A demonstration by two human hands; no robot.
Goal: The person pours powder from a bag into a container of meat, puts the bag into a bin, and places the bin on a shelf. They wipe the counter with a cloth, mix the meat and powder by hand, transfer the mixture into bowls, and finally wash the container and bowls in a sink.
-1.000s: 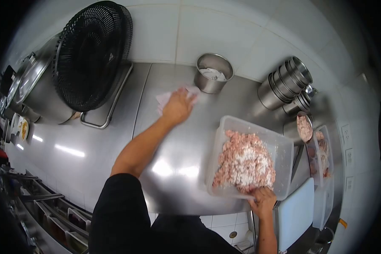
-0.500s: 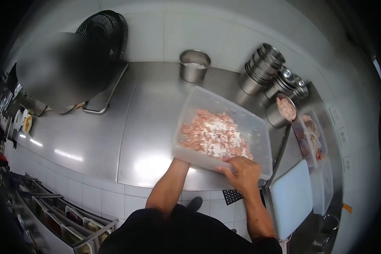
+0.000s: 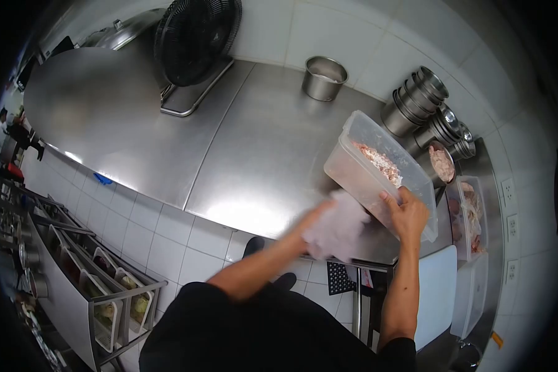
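Note:
My right hand grips the near rim of a clear plastic container, which is tilted with its near side raised off the steel counter. Inside lies pink minced meat with white powder on top; the container wall hides part of it. My left hand, smeared by motion, is closed on a pale, crumpled cloth just below the container, over the counter's front edge.
A steel pot stands by the wall, with stacked steel pots to its right. Beside them are a pot of pale meat and a plastic box. A light blue cutting board lies at right; a black fan stands at back.
The container has tipped up on its near side, still in my right hand. My left hand has come out from beneath it and now holds a cloth. The camera view has turned.

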